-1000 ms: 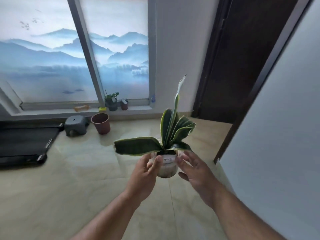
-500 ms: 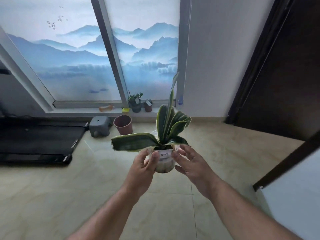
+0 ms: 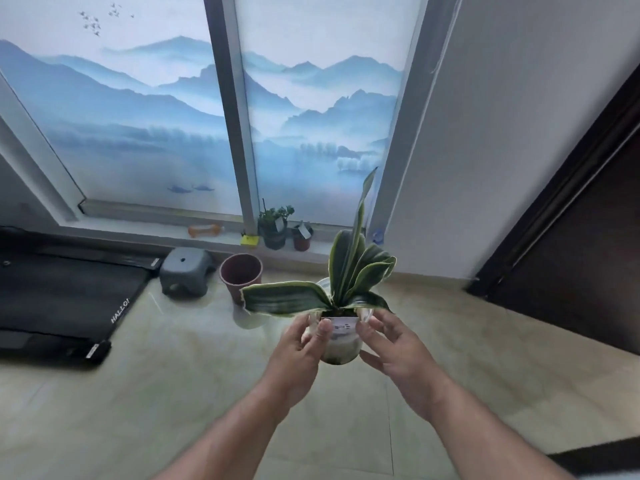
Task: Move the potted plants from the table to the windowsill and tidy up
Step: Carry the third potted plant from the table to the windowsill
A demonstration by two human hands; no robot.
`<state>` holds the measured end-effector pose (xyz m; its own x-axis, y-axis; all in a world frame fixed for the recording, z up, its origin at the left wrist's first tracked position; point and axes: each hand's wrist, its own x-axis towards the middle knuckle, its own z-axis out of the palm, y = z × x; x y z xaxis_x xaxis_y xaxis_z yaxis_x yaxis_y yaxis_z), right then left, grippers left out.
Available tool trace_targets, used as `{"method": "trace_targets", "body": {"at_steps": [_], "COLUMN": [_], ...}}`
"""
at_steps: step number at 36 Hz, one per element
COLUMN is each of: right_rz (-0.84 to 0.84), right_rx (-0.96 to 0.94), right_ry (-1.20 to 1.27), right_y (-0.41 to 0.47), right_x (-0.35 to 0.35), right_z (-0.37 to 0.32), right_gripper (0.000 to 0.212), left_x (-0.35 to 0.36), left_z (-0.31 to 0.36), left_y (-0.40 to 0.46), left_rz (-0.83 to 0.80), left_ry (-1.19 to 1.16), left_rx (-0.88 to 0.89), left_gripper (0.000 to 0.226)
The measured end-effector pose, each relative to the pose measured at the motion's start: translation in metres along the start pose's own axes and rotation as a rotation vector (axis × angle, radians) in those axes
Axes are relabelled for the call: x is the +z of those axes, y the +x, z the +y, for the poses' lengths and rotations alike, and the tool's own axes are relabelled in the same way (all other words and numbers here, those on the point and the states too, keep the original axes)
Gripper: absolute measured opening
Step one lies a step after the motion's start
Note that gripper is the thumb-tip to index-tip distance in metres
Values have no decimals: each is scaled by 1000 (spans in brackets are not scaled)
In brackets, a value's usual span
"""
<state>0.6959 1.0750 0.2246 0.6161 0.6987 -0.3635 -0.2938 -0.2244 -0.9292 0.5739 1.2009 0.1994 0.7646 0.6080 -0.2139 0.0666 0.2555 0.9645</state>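
Observation:
I hold a snake plant in a small pale pot (image 3: 341, 346) in front of me above the floor. My left hand (image 3: 298, 351) grips the pot's left side, thumb across its white label. My right hand (image 3: 398, 351) cups the right side with fingers spread. Broad green leaves with pale edges (image 3: 349, 271) rise above the pot. The low windowsill (image 3: 145, 233) lies ahead. Two small potted plants stand on it: a dark pot with a leafy plant (image 3: 275, 228) and a small reddish pot (image 3: 302, 237).
An empty brown pot (image 3: 240, 277) and a grey plastic stool (image 3: 187, 271) stand on the tiled floor below the sill. A black treadmill (image 3: 62, 299) lies at the left. An orange dumbbell (image 3: 204, 231) and a yellow object (image 3: 250, 240) rest on the sill. A dark door (image 3: 588, 237) is right.
The view has swung left and closer to the window; the sill and its pots look nearer. Both hands keep the same hold on the pot.

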Motion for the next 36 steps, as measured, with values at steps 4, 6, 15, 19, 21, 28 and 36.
{"method": "trace_targets", "body": {"at_steps": [4,6,15,19,21,28,36], "right_rz": [13,19,38,28,28,-6,-8], "right_rx": [9,12,20,42,63,82,139], "right_ry": [2,10,4,18,32,26,-22], "right_y": [48,75,212,282,315,418,526], "right_x": [11,13,-7,-28,-38,-55,-66], "right_z": [-24,-34,-62,-78,-85,-116,-126], "right_gripper": [51,35,27,34,32,33,79], "left_x": [-17,-23,-25,-18,-13,-12,-32], "left_z": [15,23,34,45,45,59,57], "left_y": [51,78,220,292,328,427,543], "left_rz": [-10,-13,-16,7,10,56,-19], "left_ry": [2,8,43,68,80,131,195], "left_rx": [-1,-8,-65,-89,-111,-155,-250], "left_gripper": [8,8,10,21,16,39,33]}}
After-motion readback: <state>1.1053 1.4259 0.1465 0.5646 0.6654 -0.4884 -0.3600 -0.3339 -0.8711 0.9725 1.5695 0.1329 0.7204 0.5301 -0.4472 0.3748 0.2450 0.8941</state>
